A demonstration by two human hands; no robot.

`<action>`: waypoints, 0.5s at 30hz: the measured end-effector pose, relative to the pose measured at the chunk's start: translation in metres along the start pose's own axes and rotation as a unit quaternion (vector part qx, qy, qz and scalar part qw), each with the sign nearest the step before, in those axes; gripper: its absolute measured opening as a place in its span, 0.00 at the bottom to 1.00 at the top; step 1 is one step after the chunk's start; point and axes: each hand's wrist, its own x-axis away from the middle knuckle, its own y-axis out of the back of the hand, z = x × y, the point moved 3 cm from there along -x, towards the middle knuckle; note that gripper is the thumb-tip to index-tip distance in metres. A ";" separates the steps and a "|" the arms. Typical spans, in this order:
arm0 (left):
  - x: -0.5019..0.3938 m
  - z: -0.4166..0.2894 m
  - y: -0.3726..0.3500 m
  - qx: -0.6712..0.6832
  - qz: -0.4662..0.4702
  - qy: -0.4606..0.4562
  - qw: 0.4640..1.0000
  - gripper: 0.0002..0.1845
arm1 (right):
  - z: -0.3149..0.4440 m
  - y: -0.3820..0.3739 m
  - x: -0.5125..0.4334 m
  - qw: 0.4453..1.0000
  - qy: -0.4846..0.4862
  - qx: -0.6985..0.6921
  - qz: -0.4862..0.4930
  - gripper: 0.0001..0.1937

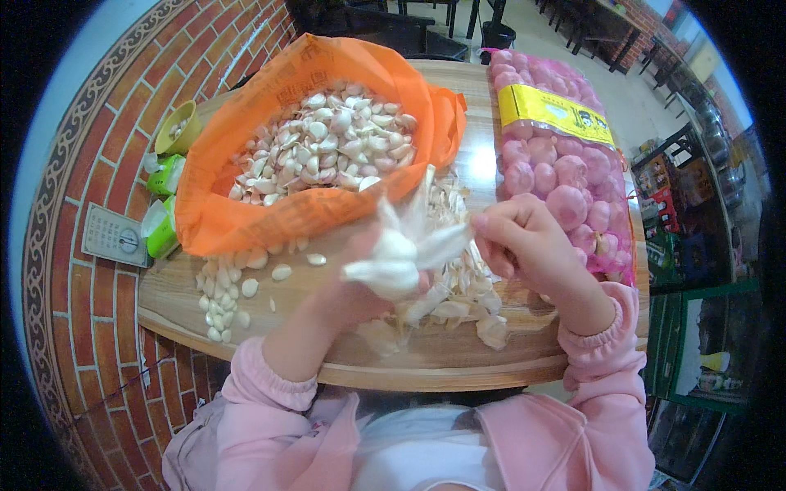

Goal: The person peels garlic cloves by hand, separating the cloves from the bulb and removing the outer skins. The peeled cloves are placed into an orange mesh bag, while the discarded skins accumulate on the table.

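My left hand (353, 291) grips a garlic bulb (393, 264) whose papery skin is partly pulled apart; motion blurs both. Between the thumb and fingers of my right hand (516, 239) is a strip of white garlic skin (447, 242), still joined to the bulb. Under and beyond the hands, dry garlic skins (451, 307) lie in a loose heap on the wooden table (473, 362). To the left of my left hand, peeled garlic cloves (221, 301) are gathered on the tabletop. Behind them an orange bag (264, 230) stands wide, filled with unpeeled garlic cloves (325, 141).
A pink mesh sack of garlic bulbs (565, 196) with a yellow label (552, 113) lies along the table's right side. At the left, by the brick wall (98, 307), are a yellow bowl (175, 129), green tissue packs (163, 227) and a sign bearing writing (113, 233).
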 end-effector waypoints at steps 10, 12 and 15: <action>-0.008 0.004 -0.004 -0.230 -0.067 -0.194 0.951 0.28 | -0.005 -0.022 0.001 0.987 -0.009 0.106 0.122 0.19; -0.008 0.007 0.002 -0.176 -0.074 -0.146 0.971 0.26 | -0.012 -0.025 0.000 0.991 -0.043 0.066 0.109 0.19; -0.007 0.009 0.010 -0.225 -0.128 -0.074 0.963 0.25 | -0.015 -0.027 0.000 0.991 -0.057 0.031 0.116 0.20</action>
